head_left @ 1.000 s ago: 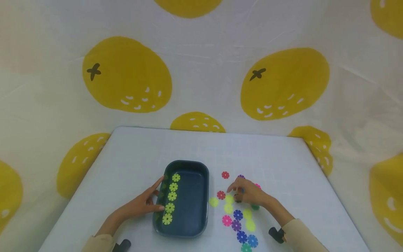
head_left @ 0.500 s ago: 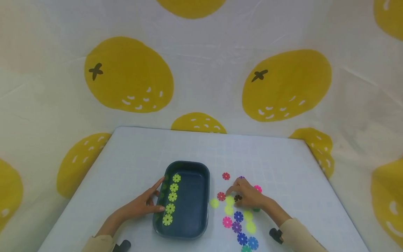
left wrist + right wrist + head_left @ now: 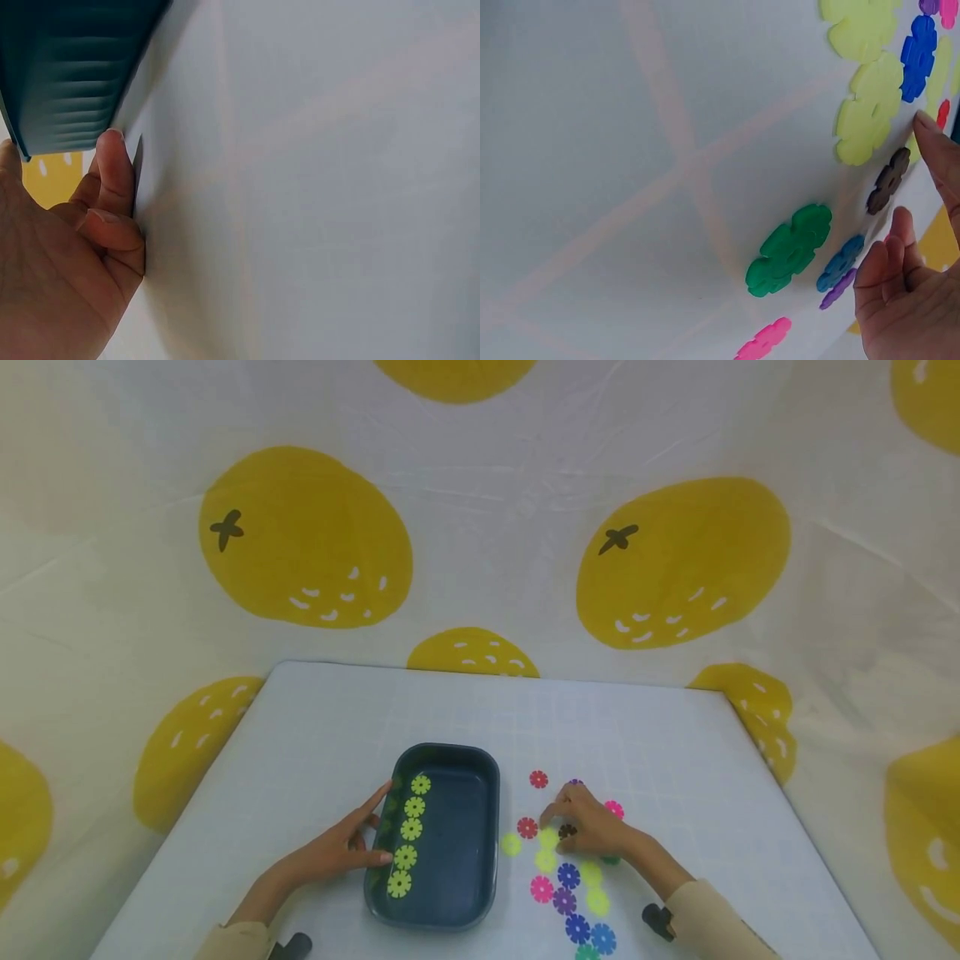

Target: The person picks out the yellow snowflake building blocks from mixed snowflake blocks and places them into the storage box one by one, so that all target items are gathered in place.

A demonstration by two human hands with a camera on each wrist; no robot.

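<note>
My left hand (image 3: 330, 856) holds its straight thumb and index finger spread against the left side of a dark teal tray (image 3: 497, 827). In the left wrist view, its other fingers curl by the tray's ribbed underside (image 3: 75, 90). A column of yellow-green flower-shaped discs (image 3: 410, 828) lies inside along the left. My right hand (image 3: 592, 827) is low over loose discs, index and thumb tips flanking a yellow-green disc (image 3: 549, 838); whether they pinch it I cannot tell. Below its palm lies a dark brown disc (image 3: 889, 181), beside a green one (image 3: 789, 251).
Right of the tray, more flower discs are scattered: red (image 3: 538, 779), pink (image 3: 542, 889), purple (image 3: 564, 901), dark blue (image 3: 577, 929) and yellow-green (image 3: 597, 903). They lie on a white table (image 3: 337, 718). A cloth with large yellow fruit prints (image 3: 307, 539) hangs behind.
My right hand has lowered slightly, its index and thumb now around the yellow-green disc, and the brown disc shows more. The left hand and tray stay put.
</note>
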